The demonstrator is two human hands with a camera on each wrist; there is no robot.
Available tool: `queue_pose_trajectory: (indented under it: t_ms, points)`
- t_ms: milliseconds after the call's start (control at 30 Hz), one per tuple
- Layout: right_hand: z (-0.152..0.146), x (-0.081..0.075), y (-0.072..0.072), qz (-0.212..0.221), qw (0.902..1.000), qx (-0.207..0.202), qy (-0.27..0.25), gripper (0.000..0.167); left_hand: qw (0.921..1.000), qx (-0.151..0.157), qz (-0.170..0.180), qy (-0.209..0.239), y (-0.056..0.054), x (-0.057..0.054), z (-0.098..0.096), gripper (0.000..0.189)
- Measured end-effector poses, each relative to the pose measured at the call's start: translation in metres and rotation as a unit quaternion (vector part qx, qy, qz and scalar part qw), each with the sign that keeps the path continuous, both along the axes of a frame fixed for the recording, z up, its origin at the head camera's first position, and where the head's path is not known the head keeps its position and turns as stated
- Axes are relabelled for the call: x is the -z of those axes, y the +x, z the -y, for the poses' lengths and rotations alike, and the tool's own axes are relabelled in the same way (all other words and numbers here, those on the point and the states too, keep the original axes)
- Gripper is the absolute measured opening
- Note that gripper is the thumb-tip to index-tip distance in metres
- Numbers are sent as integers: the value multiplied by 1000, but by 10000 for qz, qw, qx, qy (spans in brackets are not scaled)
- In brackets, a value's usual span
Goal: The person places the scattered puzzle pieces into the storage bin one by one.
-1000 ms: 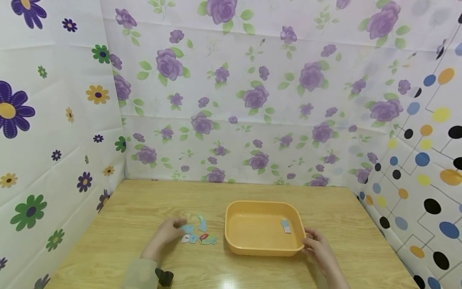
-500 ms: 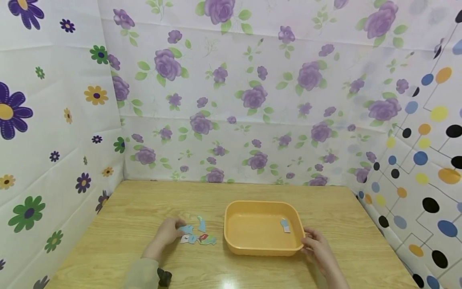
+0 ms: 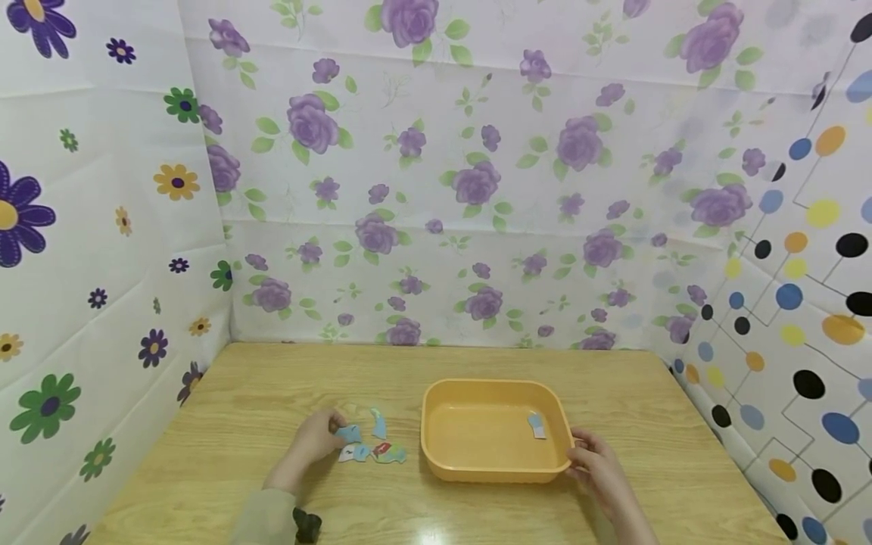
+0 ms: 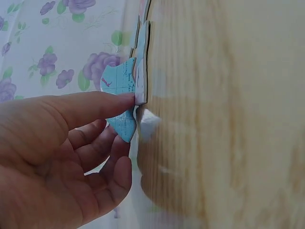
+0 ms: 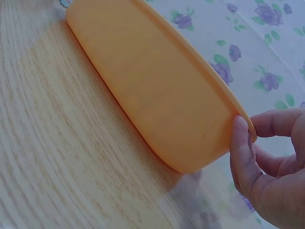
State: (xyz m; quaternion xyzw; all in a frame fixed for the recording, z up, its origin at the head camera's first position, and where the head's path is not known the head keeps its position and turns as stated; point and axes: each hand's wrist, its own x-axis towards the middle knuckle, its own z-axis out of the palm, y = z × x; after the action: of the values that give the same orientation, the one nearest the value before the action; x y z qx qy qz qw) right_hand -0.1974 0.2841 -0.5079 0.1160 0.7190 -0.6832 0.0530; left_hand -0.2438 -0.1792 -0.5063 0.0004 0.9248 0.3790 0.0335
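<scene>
My left hand (image 3: 315, 437) pinches a light blue puzzle piece (image 4: 118, 78) between thumb and fingers, at the left of a small cluster. In the left wrist view this piece tilts up on edge, beside a flat white-and-blue piece (image 4: 142, 71). Close by on the table lie a curved blue piece (image 3: 378, 425) and a green-and-red piece (image 3: 390, 453). My right hand (image 3: 596, 463) grips the right rim of a yellow-orange plastic tray (image 3: 490, 476), thumb on the outer side. Inside the tray, toward its right, is one blue-and-white piece (image 3: 537, 425).
The wooden table (image 3: 286, 371) carries the pieces and the tray. Printed cloth stands around it: purple roses on the back sheet (image 3: 436, 189), flowers on the left, coloured dots on the right. A black object (image 3: 307, 524) sits at my left wrist.
The pinched blue piece has tilted up slightly in my left hand. The whole head view has shifted a little. My right hand keeps its hold on the tray rim.
</scene>
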Motion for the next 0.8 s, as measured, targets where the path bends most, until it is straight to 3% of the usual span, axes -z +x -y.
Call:
queue_pose_trajectory:
  t_ms: [267,533,800]
  points:
    - [0,0,-1,-32,10000,54,-14,56,9993,181,199,241,-1,0,4,25]
    - [1,-1,0,-45,10000,65,-51,56,9993,368,99,-21,-3,-2,8,19]
    - [1,-1,0,-31,9999,86,-56,55,9989,130,30,454,-5,-4,9,19]
